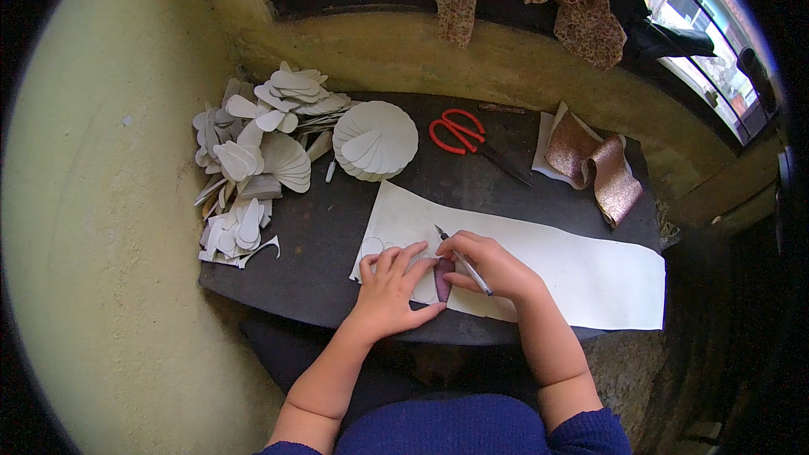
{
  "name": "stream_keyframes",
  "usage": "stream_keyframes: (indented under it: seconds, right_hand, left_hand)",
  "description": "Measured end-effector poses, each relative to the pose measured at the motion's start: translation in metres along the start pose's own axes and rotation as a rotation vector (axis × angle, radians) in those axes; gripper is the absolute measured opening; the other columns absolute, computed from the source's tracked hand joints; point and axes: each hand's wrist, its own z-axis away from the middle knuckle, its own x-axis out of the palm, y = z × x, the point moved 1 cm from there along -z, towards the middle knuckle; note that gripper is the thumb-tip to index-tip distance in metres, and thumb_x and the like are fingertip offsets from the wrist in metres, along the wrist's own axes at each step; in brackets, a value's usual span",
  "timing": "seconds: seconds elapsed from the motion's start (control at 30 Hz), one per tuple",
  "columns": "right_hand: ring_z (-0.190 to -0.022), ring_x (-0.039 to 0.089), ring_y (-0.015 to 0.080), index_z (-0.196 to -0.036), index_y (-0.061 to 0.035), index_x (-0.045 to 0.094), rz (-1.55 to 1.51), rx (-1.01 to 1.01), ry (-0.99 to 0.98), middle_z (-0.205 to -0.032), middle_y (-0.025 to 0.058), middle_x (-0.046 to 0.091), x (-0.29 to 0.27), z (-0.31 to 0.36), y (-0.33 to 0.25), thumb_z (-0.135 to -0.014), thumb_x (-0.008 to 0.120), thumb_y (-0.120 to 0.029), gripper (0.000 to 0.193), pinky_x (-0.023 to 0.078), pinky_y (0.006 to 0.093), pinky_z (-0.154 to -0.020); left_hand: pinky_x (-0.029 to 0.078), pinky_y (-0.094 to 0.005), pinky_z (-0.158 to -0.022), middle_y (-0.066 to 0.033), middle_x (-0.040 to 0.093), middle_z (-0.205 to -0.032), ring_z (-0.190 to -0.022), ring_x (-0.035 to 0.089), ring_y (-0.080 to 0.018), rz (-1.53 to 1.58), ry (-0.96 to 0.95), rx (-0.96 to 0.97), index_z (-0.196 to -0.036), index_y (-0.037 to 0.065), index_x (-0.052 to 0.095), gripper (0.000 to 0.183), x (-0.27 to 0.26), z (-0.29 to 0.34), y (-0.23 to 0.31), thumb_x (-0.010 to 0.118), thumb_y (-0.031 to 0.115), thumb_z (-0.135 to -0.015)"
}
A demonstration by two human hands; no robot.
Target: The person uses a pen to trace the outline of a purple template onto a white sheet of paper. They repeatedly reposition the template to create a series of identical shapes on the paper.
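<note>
A long white sheet (573, 274) lies across the dark table, with drawn rounded outlines showing near its left end. My left hand (389, 288) rests flat on that end, fingers spread. Between my hands lies a small purple-brown template (442, 281); its edges are partly covered by my fingers. My left thumb and fingertips sit beside it. My right hand (499, 268) is closed around a pen (464, 260), whose dark tip points away from me, up and to the left. Some lower fingers of the right hand reach the template's right edge.
White petal-shaped cutouts (238, 160) are heaped at the table's (312, 232) left, beside a round fanned stack (376, 141) and a white pen cap (330, 171). Red-handled scissors (458, 132) lie beyond the sheet. A glittery pink strip (613, 181) sits far right. Patterned cloth (581, 13) hangs above.
</note>
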Motion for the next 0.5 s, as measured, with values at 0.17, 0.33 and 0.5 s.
stream_keyframes:
  seconds: [0.17,0.33,0.5]
  right_hand:
    - [-0.092,0.065,0.0314,-0.11,-0.0041,0.059,0.001,0.002,-0.002,-0.101,0.015,0.063,-0.0004,0.0002,0.0003,-0.076,0.077,-0.008,0.039,0.052,0.038,-0.082]
    - [-0.092,0.065,0.0319,-0.111,-0.0042,0.059,0.003,0.02,-0.008,-0.1,0.0151,0.063,-0.0012,-0.0003,-0.0008,-0.077,0.077,-0.009,0.039,0.052,0.0381,-0.082]
    - [-0.092,0.065,0.0316,-0.111,-0.004,0.059,-0.003,0.016,-0.006,-0.1,0.015,0.063,-0.0009,-0.0006,-0.0008,-0.076,0.078,-0.009,0.04,0.052,0.0381,-0.082]
  left_hand:
    - [0.026,-0.0485,-0.101,-0.0033,0.044,-0.143,-0.126,0.039,-0.0273,0.003,0.002,0.001,-0.126,0.02,0.059,0.066,-0.0006,-0.0004,0.0009,0.072,0.056,-0.072]
    - [0.026,-0.0486,-0.1,-0.0028,0.044,-0.143,-0.127,0.039,-0.0276,0.0,0.001,0.01,-0.119,0.024,0.064,0.057,0.0008,0.0005,-0.0005,0.073,0.055,-0.072]
    - [0.027,-0.049,-0.101,-0.0029,0.044,-0.143,-0.127,0.039,-0.028,0.006,0.0,0.01,-0.115,0.025,0.066,0.053,0.0004,0.0007,-0.0004,0.073,0.055,-0.073]
